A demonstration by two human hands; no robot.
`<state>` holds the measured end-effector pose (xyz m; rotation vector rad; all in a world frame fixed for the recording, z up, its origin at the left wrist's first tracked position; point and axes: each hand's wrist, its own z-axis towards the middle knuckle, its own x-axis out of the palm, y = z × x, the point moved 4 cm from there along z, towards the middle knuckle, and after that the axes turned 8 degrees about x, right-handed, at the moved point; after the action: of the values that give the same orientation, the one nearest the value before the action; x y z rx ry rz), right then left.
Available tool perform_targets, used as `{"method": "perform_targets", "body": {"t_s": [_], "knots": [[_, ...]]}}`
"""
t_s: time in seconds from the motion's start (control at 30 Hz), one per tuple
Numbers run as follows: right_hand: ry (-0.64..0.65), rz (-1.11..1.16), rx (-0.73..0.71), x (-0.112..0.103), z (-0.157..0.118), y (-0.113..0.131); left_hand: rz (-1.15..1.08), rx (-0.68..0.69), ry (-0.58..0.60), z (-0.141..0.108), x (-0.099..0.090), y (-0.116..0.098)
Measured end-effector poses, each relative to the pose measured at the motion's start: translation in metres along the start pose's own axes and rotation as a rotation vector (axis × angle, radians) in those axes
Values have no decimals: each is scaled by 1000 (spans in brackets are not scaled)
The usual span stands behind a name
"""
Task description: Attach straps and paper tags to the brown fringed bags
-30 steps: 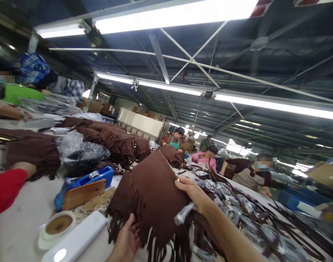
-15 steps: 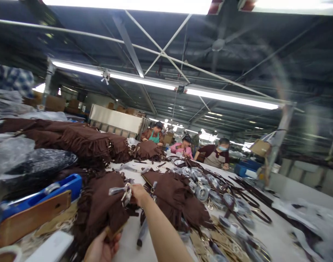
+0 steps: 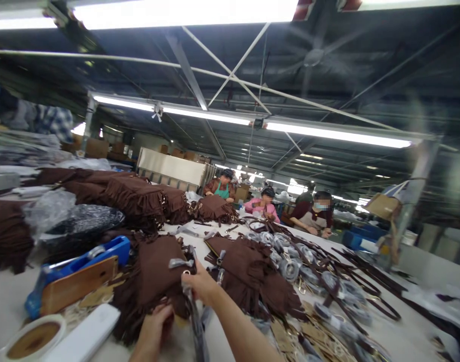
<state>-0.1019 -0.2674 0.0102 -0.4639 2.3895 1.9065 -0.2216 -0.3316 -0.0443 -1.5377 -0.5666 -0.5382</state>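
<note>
A brown fringed bag (image 3: 160,266) lies before me with its fringe spread to the left. My left hand (image 3: 157,322) grips the bag's near lower edge, its fingers curled and partly hidden by the fabric. At the bag's right side my right hand (image 3: 201,282) pinches a plastic-wrapped strap (image 3: 197,327) close to its metal clasp, and the strap hangs toward me. Just right of that hand lies another brown fringed bag (image 3: 247,271).
Wrapped strap coils (image 3: 290,269) and tan tags (image 3: 308,329) cover the right. A blue tape dispenser (image 3: 118,247), brown phone (image 3: 79,286), white box (image 3: 86,334) and tape roll (image 3: 35,337) stand left. Bags (image 3: 112,193) are heaped behind. Several co-workers (image 3: 314,216) sit at the far end.
My right hand has come lower and nearer with the clasp, and the wrapped strap now hangs below it. My left hand has shifted along the bag's near edge. The view has swung left.
</note>
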Motion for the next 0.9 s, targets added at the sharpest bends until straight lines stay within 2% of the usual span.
{"method": "perform_targets", "body": {"t_s": [0.13,0.2,0.3,0.43,0.53,0.6,0.67,0.77,0.9], "knots": [[-227,-348,50,-3,-10,-9,-273,-159,213,-18,10,-18],[-345,-532,53,-19,-21,-10,-394,-196,205,-23,11,-27],[-550,-788,39,-64,-43,-8,-368,-176,92,-21,10,-37],[-758,-1068,83,-128,-70,-17,-286,-192,57,-13,16,-36],[-794,-1226,150,-155,-77,-38,-237,-228,40,-9,16,-27],[-797,-1311,162,-161,-74,-47,-226,-244,43,-6,13,-21],[-784,-1383,131,-161,-70,-47,-232,-252,70,-4,9,-15],[-771,-1456,55,-161,-69,-27,-233,-228,82,0,4,-11],[-770,-1490,-41,-158,-90,8,-157,-189,80,-3,7,-11]]}}
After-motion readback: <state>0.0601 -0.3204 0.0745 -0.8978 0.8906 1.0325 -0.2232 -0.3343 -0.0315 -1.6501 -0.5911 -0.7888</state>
